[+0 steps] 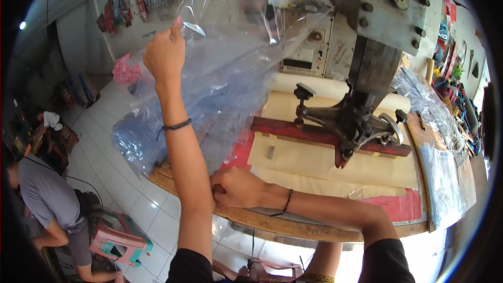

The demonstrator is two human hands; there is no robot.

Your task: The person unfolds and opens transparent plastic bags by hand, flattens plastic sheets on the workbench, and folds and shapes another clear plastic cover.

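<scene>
My left hand (165, 55) is raised at the upper left, closed on the edge of a large clear plastic sheet (230, 47). The sheet hangs in folds from there across to the machine head and down over the left of the table. Beside my left forearm, my right hand (238, 188) is closed low over the table's front edge; what its fingers hold, if anything, is hidden. A tan sheet (325, 170) lies on red material (403, 207) to the right of this hand. On the tan sheet rests a small grey metal piece (271, 152).
A heavy press head (374, 57) with clamp arms stands over a dark red bar (314, 135). Behind it is a control box (306, 42). Clear plastic (445, 178) is piled at right. A person in grey (50, 188) bends near a pink-green stool (120, 238) at left.
</scene>
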